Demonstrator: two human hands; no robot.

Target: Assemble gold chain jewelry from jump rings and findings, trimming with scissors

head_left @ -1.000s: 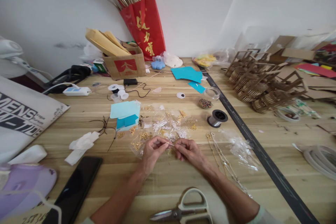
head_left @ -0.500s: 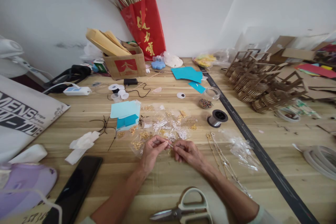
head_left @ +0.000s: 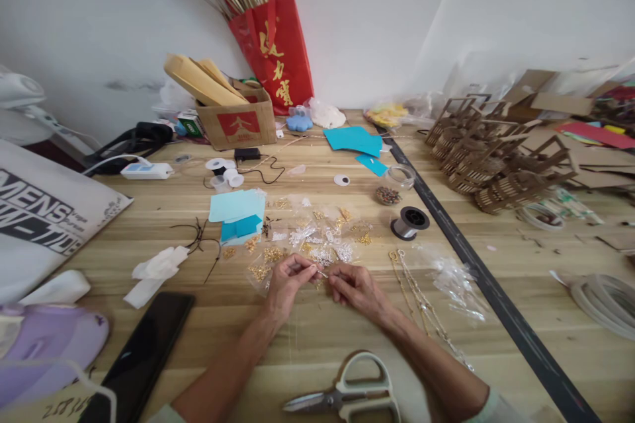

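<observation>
My left hand [head_left: 286, 285] and my right hand [head_left: 356, 289] meet over the wooden table, fingertips pinched close together. Between them is a small silvery piece [head_left: 321, 271], gripped at either end; its exact shape is too small to tell. Just beyond my fingers lie clear bags with small gold and silver findings [head_left: 322, 252]. To the right of my right hand, gold and silver chains [head_left: 421, 301] stretch over the wood. Scissors [head_left: 347, 396] with pale handles lie between my forearms, blades pointing left.
A wire spool [head_left: 411, 223] and a jar of beads [head_left: 389, 193] stand at the right, near a dark strip [head_left: 461, 251]. Blue cards [head_left: 241, 228], white tissue [head_left: 157, 272] and a black phone [head_left: 143, 350] lie left. Wooden lantern-like frames [head_left: 506, 165] stand at the far right.
</observation>
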